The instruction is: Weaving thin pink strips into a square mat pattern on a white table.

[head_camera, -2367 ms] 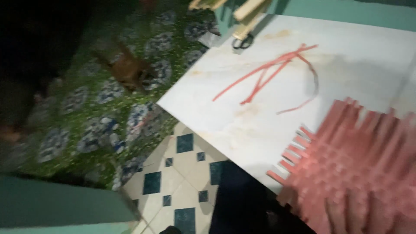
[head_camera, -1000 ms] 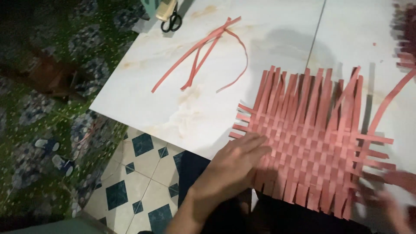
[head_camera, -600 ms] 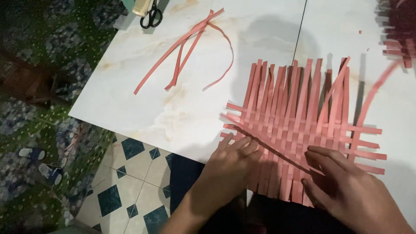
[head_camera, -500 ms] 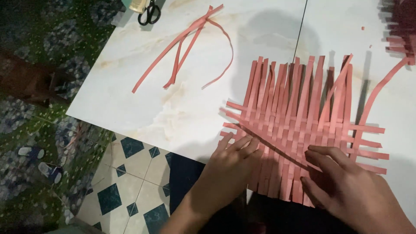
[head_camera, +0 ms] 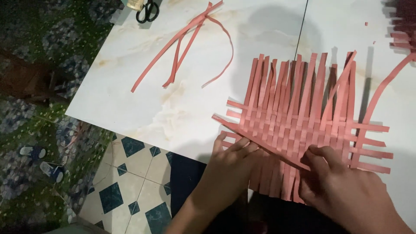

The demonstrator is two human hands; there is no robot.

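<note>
1. Scene dim overall; the pale marbled worktop (head_camera: 143, 99) is the brightest area, evenly lit, no hard glare.
2. Light appears to come from above and behind the viewer: a broad soft shadow lies on the worktop beyond the woven strip mat (head_camera: 299, 121), darkest near the top centre.
3. Upright mat strips cast thin dark shadows between themselves.
4. Both hands, left hand (head_camera: 229, 169) and right hand (head_camera: 346, 190), are underexposed, with little surface detail.
5. Left edge and the patterned floor (head_camera: 130, 182) fall into murk, with visible noise.
6. Focus soft throughout; scissors (head_camera: 147, 11) at top edge lack fine detail.
</note>
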